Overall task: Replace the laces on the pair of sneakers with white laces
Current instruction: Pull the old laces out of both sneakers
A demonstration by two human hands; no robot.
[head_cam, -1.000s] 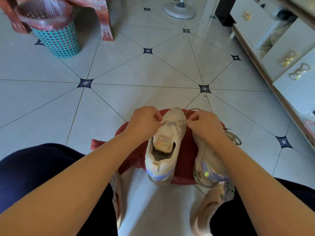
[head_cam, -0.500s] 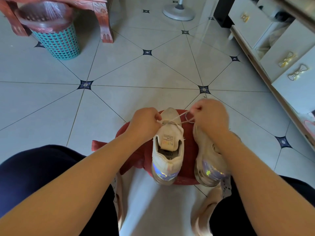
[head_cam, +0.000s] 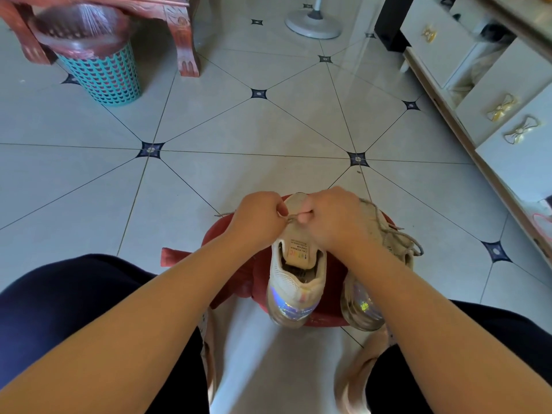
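A round red stand (head_cam: 325, 321) is set on the tiled floor (head_cam: 239, 174) between the person's knees. Whether it is a stool or an upturned basin cannot be told. The pair is carried on it, heels toward the camera. The worked sneaker (head_cam: 294, 288) is seen from above, with its tongue and printed label exposed. The second sneaker (head_cam: 363, 309) is placed just beside it on the right, partly covered by the right forearm, and its own dull second lace (head_cam: 400, 237) is draped in loose loops over the upper.

The left hand (head_cam: 260, 216) and right hand (head_cam: 331, 216) are brought close together over the throat of the worked sneaker, just ahead of the tongue. Both are closed in a pinch. The fingers are curled, and a short run of beige lace (head_cam: 291, 218) is held between them, with a loose end trailed out past the left hand. The eyelet being worked is hidden by the knuckles. No white lace is seen.

The sneaker is judged to be light, with a soft knit upper that gives under the fingers. It is therefore likely to be dragged or tipped on the stand by a hard tug. It is better steadied at the stiffer heel or sole. The lace is thin and limp, and some drag in the eyelets is to be expected. It is best taken close to the eyelet or at its tip and drawn straight along the hole.
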